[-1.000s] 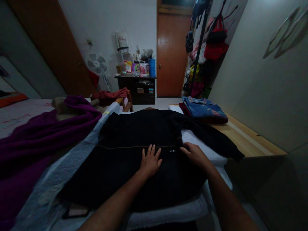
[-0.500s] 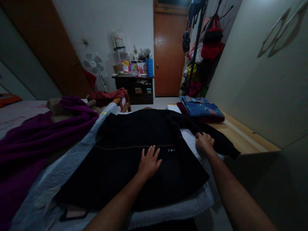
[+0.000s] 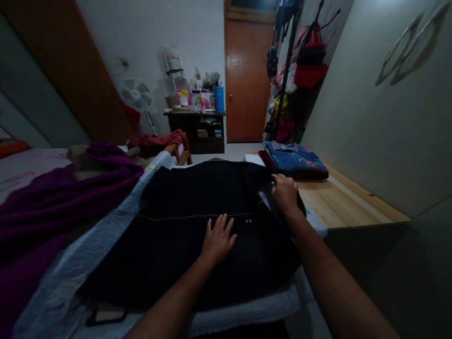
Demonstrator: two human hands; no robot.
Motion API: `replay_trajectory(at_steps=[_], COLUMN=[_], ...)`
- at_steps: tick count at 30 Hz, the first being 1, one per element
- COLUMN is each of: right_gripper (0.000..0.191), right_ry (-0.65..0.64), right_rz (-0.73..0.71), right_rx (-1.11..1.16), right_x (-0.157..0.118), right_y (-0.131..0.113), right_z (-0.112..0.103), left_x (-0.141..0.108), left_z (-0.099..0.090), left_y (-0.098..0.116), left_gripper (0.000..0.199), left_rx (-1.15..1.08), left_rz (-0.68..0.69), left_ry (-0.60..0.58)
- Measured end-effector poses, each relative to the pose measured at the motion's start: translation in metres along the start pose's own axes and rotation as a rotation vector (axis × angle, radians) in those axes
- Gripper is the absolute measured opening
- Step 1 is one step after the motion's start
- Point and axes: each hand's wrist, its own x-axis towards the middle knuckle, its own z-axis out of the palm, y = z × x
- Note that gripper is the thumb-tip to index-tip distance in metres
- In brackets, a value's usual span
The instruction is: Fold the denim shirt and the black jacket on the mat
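Note:
A black coat (image 3: 169, 254) lies spread over a pale quilted cover (image 3: 106, 245), with a thin brown line across its waist and small shiny buttons near the middle right. My left hand (image 3: 218, 239) rests flat on the coat just below that line, fingers spread. Over at the coat's right side, my right hand (image 3: 286, 194) has its fingers curled on the black sleeve, which bends in beside the body of the coat. Part of the sleeve is hidden behind my right hand and forearm.
A folded denim garment (image 3: 294, 157) sits on dark red cloth on the wooden ledge (image 3: 353, 205) to the right. Purple cloth (image 3: 70, 202) is heaped on the left. Farther back stand a fan (image 3: 137, 94), a dark cabinet (image 3: 196, 136) and a brown door (image 3: 250, 80).
My right hand has moved left and away from me, bringing the sleeve in from the wooden ledge toward the coat's body. My left hand has stayed in place.

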Motion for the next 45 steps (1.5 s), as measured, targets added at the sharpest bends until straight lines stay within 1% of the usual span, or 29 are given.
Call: replay_trajectory(at_steps=[1, 3, 5, 6, 7, 8, 10, 11, 12, 15, 16, 18, 20, 22, 24, 25, 26, 27, 29, 30, 31, 33, 35, 37, 38, 40, 41, 43, 45], right_gripper=[0.044, 0.052, 0.064, 0.071, 0.077, 0.082, 0.086, 0.083, 0.077, 0.041, 0.034, 0.034, 0.035, 0.034, 0.034, 0.033, 0.032, 0.030, 0.031, 0.032, 0.033, 0.033, 0.029, 0.027, 0.028, 0.034, 0.040, 0.065, 0.087], right_ry=[-0.047, -0.194, -0.355, -0.411, -0.438, -0.439, -0.397, -0.389, -0.407, -0.548, -0.572, -0.537, -0.442, -0.349, -0.300, -0.310, -0.354, -0.434, -0.551, -0.567, -0.545, -0.436, -0.352, -0.372, -0.413, -0.498, -0.541, -0.599, -0.633], right_rz=[-0.054, -0.161, -0.247, -0.268, -0.270, -0.252, -0.171, -0.127, -0.095, -0.065, -0.065, -0.059, -0.060, -0.080, -0.117, -0.143, -0.197, -0.284, -0.441, -0.479, -0.475, -0.371, -0.236, -0.158, -0.156, -0.211, -0.251, -0.303, -0.313], right_rx=[0.041, 0.119, 0.178, 0.189, 0.182, 0.156, 0.053, -0.001, -0.038, -0.048, -0.037, -0.030, -0.038, -0.029, 0.024, 0.078, 0.152, 0.233, 0.381, 0.435, 0.468, 0.462, 0.373, 0.276, 0.249, 0.251, 0.271, 0.313, 0.308], right_x=[-0.003, -0.011, -0.021, -0.025, -0.029, -0.033, -0.039, -0.041, -0.043, -0.044, -0.042, -0.037, -0.031, -0.026, -0.026, -0.028, -0.031, -0.035, -0.045, -0.050, -0.054, -0.061, -0.069, -0.082, -0.091, -0.113, -0.126, -0.152, -0.173], right_y=[-0.008, -0.017, -0.020, -0.020, -0.018, -0.016, -0.010, -0.007, -0.003, 0.007, 0.009, 0.006, -0.006, -0.028, -0.054, -0.067, -0.078, -0.087, -0.096, -0.095, -0.091, -0.076, -0.056, -0.038, -0.031, -0.022, -0.020, -0.020, -0.023], right_z=[0.004, 0.013, 0.019, 0.020, 0.020, 0.017, 0.009, 0.004, -0.001, -0.014, -0.018, -0.025, -0.032, -0.038, -0.041, -0.040, -0.038, -0.034, -0.024, -0.019, -0.014, -0.007, -0.005, -0.009, -0.011, -0.015, -0.016, -0.014, -0.008], left_x=[0.000, -0.001, -0.001, -0.001, 0.000, 0.000, 0.001, 0.001, 0.002, 0.008, 0.011, 0.017, 0.026, 0.034, 0.040, 0.042, 0.043, 0.043, 0.042, 0.040, 0.038, 0.032, 0.026, 0.022, 0.020, 0.019, 0.019, 0.020, 0.021], left_z=[0.000, -0.001, -0.002, -0.003, -0.004, -0.005, -0.007, -0.008, -0.010, -0.018, -0.022, -0.031, -0.042, -0.053, -0.063, -0.067, -0.071, -0.073, -0.073, -0.071, -0.069, -0.063, -0.056, -0.050, -0.047, -0.042, -0.040, -0.039, -0.042], left_y=[0.000, 0.000, 0.001, 0.001, 0.000, 0.000, -0.002, -0.003, -0.004, -0.008, -0.008, -0.007, -0.005, -0.002, 0.000, 0.001, 0.001, 0.001, -0.002, -0.004, -0.006, -0.009, -0.010, -0.008, -0.006, -0.001, 0.001, 0.004, 0.004], left_gripper=[0.054, 0.054, 0.053, 0.053, 0.053, 0.053, 0.053, 0.054, 0.054, 0.057, 0.058, 0.057, 0.053, 0.048, 0.047, 0.048, 0.050, 0.052, 0.057, 0.061, 0.069, 0.092, 0.113, 0.124, 0.126, 0.123, 0.118, 0.097, 0.074], left_rx=[-0.001, -0.004, -0.013, -0.020, -0.030, -0.042, -0.077, -0.102, -0.132, -0.251, -0.308, -0.474, -0.745, -1.098, -1.456, -1.612, -1.743, -1.847, -1.963, -1.980, -1.975, -1.928, -1.854, -1.752, -1.708, -1.648, -1.639, -1.656, -1.710], left_rz=[0.001, 0.003, 0.001, -0.001, -0.006, -0.011, -0.019, -0.025, -0.029, -0.050, -0.068, -0.128, -0.190, -0.240, -0.319, -0.381, -0.454, -0.528, -0.662, -0.706, -0.733, -0.737, -0.679, -0.620, -0.597, -0.579, -0.583, -0.626, -0.709], left_ry=[0.001, 0.001, -0.009, -0.018, -0.028, -0.039, -0.072, -0.096, -0.126, -0.241, -0.278, -0.316, -0.289, -0.220, -0.177, -0.184, -0.202, -0.218, -0.189, -0.148, -0.111, -0.090, -0.117, -0.110, -0.095, -0.056, -0.037, -0.006, 0.012])
